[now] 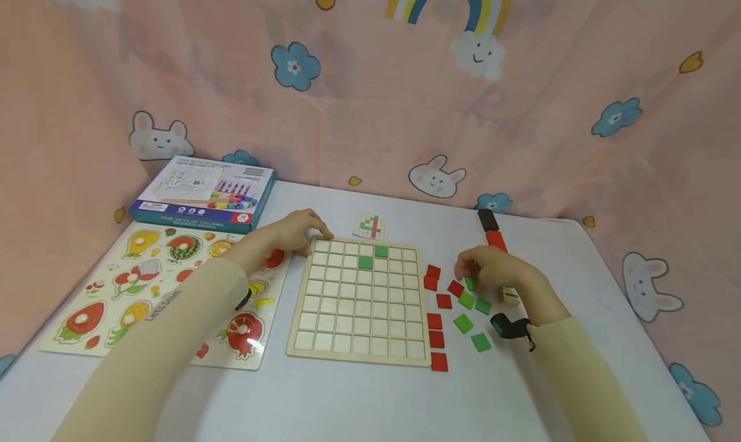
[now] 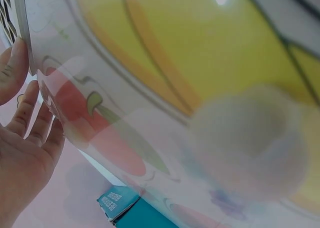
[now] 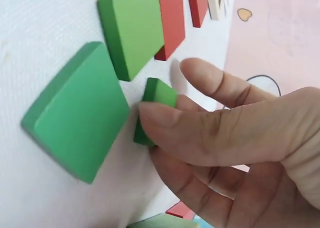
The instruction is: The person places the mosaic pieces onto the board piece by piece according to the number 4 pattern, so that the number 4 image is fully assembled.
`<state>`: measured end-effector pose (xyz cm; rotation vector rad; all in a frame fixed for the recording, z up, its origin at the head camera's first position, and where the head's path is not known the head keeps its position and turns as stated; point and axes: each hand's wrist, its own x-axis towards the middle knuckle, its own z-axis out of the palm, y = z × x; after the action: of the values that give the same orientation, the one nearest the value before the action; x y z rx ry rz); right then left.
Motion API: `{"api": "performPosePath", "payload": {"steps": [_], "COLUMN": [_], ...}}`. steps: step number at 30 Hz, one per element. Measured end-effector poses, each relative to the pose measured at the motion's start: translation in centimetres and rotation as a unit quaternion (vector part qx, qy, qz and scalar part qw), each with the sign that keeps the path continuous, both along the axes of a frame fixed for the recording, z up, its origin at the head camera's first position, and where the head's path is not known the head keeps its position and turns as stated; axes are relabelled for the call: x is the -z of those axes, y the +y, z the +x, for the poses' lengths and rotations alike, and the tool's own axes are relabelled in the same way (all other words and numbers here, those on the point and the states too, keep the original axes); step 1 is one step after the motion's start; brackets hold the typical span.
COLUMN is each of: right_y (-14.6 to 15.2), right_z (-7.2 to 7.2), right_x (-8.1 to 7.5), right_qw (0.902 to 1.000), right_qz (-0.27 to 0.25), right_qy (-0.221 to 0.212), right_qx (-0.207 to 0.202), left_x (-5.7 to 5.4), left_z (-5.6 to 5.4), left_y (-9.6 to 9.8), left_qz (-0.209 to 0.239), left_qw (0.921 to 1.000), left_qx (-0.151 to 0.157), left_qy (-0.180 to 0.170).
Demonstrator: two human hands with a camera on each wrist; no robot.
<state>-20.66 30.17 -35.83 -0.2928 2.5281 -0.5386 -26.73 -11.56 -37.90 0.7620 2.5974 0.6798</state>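
My left hand [image 1: 295, 230] lies at the far left corner of a wooden grid board [image 1: 295, 339], its fingers touching the corner. Fairly straight fingers show in the left wrist view. Two green tiles, one in the back row [image 1: 381, 251] and one just below it [image 1: 366, 262], sit in the board's squares. Right of the board, my right hand [image 1: 492, 271] is low over the loose tiles. It pinches a small green tile [image 3: 162, 94] between thumb and fingers, partly hidden by the thumb. Beside it lie another green tile [image 3: 80, 118] and a red tile [image 3: 172, 23].
A small pattern card [image 1: 370, 226] lies behind the board. To the left are a fruit puzzle board [image 1: 199, 300] and a boxed set [image 1: 202, 194]. Red tiles [image 1: 440, 362] line the grid board's right side. A printed pink cloth [image 1: 359, 139] hangs behind the table.
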Motion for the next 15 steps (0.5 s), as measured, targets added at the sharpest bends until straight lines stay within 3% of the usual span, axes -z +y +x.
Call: {"api": "performPosePath", "payload": {"steps": [15], "right_y": [-0.8], "right_z": [-1.1], "right_x": [-0.5], "right_qw": [0.9972], "right_qz": [-0.005], "right_qy": [0.074], "right_qx": [-0.008], "left_x": [0.0], "left_z": [0.2], "left_y": [-0.1], "left_qz": [0.002], "left_qw": [0.9999], "left_qx": [-0.009], "left_qy": [-0.011]}}
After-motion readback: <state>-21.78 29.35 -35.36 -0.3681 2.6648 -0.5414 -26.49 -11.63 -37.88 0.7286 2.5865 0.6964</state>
